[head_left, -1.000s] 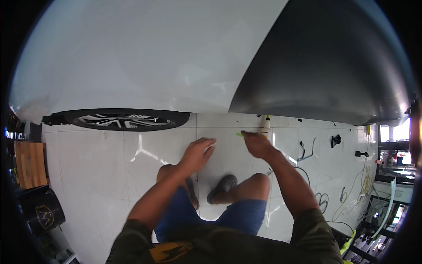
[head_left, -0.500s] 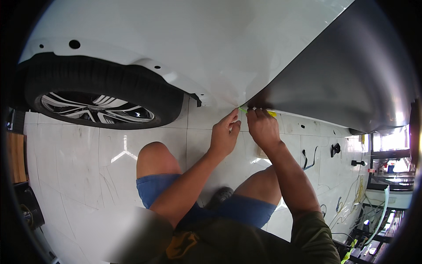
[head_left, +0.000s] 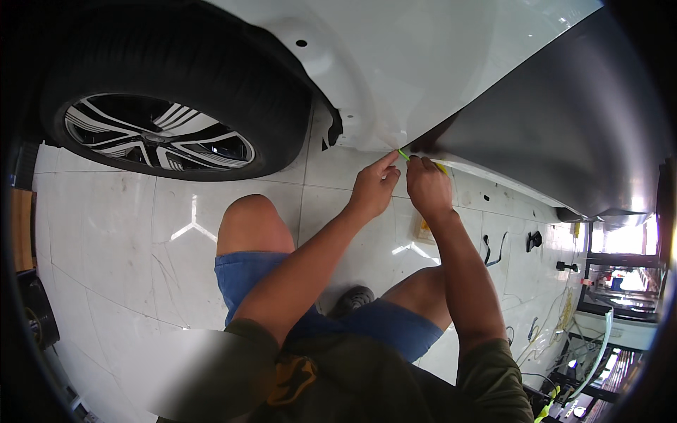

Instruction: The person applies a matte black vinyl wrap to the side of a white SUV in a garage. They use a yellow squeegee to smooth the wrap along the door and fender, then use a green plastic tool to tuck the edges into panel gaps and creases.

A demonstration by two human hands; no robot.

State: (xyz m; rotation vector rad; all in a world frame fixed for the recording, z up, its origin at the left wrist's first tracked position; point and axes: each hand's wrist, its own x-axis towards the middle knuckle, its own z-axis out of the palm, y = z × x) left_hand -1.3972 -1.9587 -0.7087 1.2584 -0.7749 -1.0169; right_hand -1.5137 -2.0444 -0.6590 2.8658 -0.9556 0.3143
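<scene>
My right hand [head_left: 429, 185] is closed around a slim yellow-green tool [head_left: 403, 154], most of it hidden by the fingers. Its bright tip meets the lower corner of the white car panel [head_left: 395, 77], where the dark grey panel [head_left: 536, 120] begins. Close beside that tip, my left hand [head_left: 374, 189] has its index finger stretched to the white panel's lower edge. The left thumb stands apart from the index, the other fingers are curled, and nothing shows in that hand.
A black tyre with a silver-and-black wheel [head_left: 159, 137] fills the left. On the pale tiled floor [head_left: 120, 233] lie a yellowish box [head_left: 425, 231] by my right forearm, a bent dark tool [head_left: 496, 252], small black objects [head_left: 534, 241] and cables at the right.
My view has shifted, bringing the wheel larger into the picture. Both hands appear slightly higher and farther right, still at the same panel corner, with the tool still in my right hand.
</scene>
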